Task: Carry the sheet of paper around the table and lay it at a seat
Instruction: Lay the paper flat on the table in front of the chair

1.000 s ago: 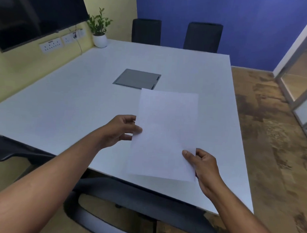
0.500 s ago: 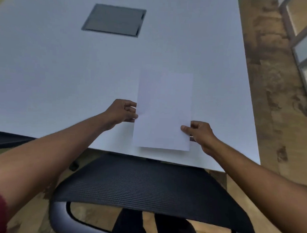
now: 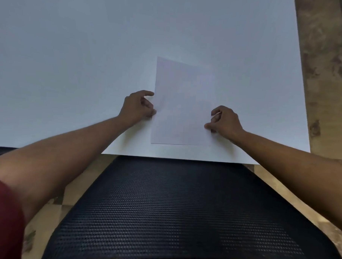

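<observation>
Both hands, left [image 3: 137,107] and right [image 3: 223,120], pinch opposite side edges of the paper [image 3: 182,108] lying near the table's [image 3: 72,58] front edge, above a chair [image 3: 175,207].

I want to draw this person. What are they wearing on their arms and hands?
Nothing on the hands: the left hand and right hand are bare, with no gloves, rings or watch showing. Both forearms are bare too. A dark red sleeve shows on the left upper arm.

The sheet of paper [image 3: 183,102] lies on the table [image 3: 72,58], behind the chair [image 3: 173,207].
</observation>
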A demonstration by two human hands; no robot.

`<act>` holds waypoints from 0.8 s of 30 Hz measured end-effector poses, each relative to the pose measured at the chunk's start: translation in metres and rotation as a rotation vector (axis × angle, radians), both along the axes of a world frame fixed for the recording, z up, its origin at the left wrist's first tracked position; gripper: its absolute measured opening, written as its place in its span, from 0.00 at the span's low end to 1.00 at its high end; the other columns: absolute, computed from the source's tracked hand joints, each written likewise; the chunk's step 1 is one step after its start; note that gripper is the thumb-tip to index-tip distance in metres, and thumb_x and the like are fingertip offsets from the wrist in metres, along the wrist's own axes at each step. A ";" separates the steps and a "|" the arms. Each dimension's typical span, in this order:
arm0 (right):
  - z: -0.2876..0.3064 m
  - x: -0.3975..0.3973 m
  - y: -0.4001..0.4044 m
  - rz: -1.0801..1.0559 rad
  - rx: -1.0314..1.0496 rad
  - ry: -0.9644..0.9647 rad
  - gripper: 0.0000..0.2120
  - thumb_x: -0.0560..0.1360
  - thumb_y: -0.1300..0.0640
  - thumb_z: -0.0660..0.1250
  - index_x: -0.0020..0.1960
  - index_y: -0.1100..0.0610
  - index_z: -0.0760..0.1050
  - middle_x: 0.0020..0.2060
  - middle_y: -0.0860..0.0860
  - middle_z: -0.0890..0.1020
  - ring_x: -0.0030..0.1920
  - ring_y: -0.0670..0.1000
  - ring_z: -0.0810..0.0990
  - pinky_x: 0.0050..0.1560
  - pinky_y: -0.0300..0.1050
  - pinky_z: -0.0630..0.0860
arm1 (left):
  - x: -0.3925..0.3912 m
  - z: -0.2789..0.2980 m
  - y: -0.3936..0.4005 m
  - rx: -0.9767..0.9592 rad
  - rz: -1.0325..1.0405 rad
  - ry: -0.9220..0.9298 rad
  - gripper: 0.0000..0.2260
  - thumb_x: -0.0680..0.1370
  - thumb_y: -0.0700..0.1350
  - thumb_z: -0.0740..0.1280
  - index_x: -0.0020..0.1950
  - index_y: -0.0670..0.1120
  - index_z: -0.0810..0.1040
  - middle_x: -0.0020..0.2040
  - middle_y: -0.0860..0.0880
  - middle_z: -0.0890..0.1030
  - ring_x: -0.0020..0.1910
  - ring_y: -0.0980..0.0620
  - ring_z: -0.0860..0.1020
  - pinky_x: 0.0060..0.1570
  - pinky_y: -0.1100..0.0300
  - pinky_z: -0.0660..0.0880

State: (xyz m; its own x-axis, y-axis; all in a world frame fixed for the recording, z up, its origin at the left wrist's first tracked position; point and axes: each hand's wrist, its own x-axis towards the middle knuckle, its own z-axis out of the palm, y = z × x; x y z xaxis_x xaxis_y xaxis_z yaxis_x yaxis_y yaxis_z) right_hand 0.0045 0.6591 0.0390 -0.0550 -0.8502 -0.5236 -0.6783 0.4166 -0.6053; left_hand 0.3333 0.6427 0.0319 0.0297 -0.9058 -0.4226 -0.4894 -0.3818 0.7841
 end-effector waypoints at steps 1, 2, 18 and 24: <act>-0.003 0.001 0.001 0.016 -0.018 0.011 0.22 0.69 0.64 0.82 0.58 0.60 0.77 0.40 0.56 0.86 0.35 0.54 0.86 0.42 0.44 0.83 | 0.001 -0.003 0.001 -0.003 -0.021 -0.023 0.28 0.73 0.33 0.80 0.71 0.46 0.81 0.47 0.45 0.89 0.42 0.44 0.88 0.48 0.60 0.85; -0.005 0.001 0.002 0.025 -0.034 0.017 0.22 0.69 0.64 0.82 0.59 0.60 0.76 0.40 0.56 0.86 0.36 0.55 0.87 0.43 0.46 0.83 | 0.003 -0.005 0.002 -0.010 -0.041 -0.039 0.29 0.73 0.34 0.80 0.72 0.46 0.80 0.46 0.46 0.89 0.42 0.43 0.88 0.49 0.57 0.85; -0.015 -0.015 0.010 0.138 -0.205 -0.016 0.11 0.76 0.53 0.79 0.52 0.58 0.82 0.50 0.55 0.86 0.45 0.52 0.84 0.46 0.33 0.77 | 0.030 -0.033 0.023 -0.423 -0.573 -0.612 0.34 0.81 0.69 0.65 0.81 0.51 0.72 0.74 0.44 0.74 0.70 0.37 0.72 0.66 0.37 0.74; -0.032 -0.034 0.023 0.572 -0.331 0.219 0.30 0.74 0.38 0.76 0.73 0.47 0.77 0.76 0.43 0.74 0.77 0.53 0.68 0.78 0.57 0.64 | 0.044 -0.051 0.031 -0.495 -0.870 -0.741 0.45 0.75 0.82 0.54 0.85 0.56 0.67 0.86 0.50 0.65 0.84 0.37 0.62 0.77 0.31 0.60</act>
